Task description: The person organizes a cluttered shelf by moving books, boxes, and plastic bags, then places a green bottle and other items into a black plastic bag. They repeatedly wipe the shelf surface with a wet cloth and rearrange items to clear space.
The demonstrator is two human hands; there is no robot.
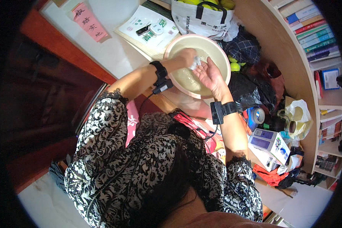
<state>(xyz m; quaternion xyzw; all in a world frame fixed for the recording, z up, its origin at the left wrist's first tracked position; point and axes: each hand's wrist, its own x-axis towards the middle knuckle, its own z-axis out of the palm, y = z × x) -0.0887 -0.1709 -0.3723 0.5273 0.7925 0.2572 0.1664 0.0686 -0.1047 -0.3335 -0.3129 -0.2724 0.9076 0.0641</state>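
A cream plastic basin [222, 54] with a pinkish rim stands before me, with cloudy water [188, 81] in it. Over the water, my left hand [185, 57] is blurred and curled around a small whitish, crumpled item [196, 62], perhaps a cloth; its exact kind is unclear. My right hand [208, 74] is turned palm up beside it, thumb apart, fingertips against or very near that item. Most of the left fingers are hidden behind the back of the hand. Black straps with small cabled devices circle both wrists.
Behind the basin stands a white shopping bag [199, 21] of tennis balls. A stack of paper [151, 31] lies left of it. Black plastic bags [253, 91], blue tape [255, 116] and a white box [269, 145] crowd the right, before a curved-looking bookshelf [316, 97].
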